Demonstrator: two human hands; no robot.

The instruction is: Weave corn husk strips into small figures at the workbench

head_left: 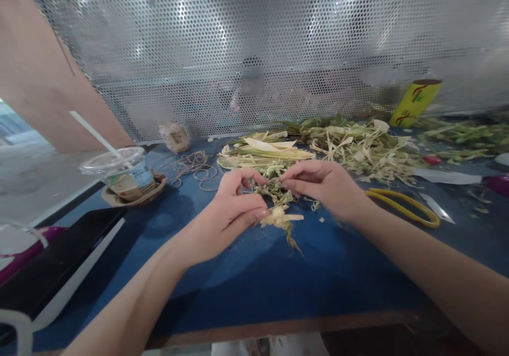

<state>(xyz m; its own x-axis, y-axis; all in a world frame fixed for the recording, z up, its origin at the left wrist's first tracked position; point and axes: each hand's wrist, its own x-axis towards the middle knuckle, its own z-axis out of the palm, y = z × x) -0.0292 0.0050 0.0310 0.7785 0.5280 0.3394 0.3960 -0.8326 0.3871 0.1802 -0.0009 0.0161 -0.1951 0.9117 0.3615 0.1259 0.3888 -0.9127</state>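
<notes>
A small bundle of dried plant material point(280, 217), pale at its lower end and green and curly above, is between my hands over the blue table. My left hand point(234, 207) pinches its pale part between thumb and fingers. At its curly green upper part, my right hand point(324, 186) has thumb and index finger pressed together; what lies between those fingertips is too small to tell. Behind the hands lie flat pale husk strips point(266, 152) and a heap of shredded dry leaves point(358, 146).
On the blue table point(246, 287), a plastic cup point(129, 178) with a straw, tangled twine point(194, 165) and a black flat object point(67, 260) lie left. Yellow-handled scissors point(405, 207), a knife point(449, 176) and a yellow tube point(415, 104) are right. Perforated metal point(254, 37) stands behind.
</notes>
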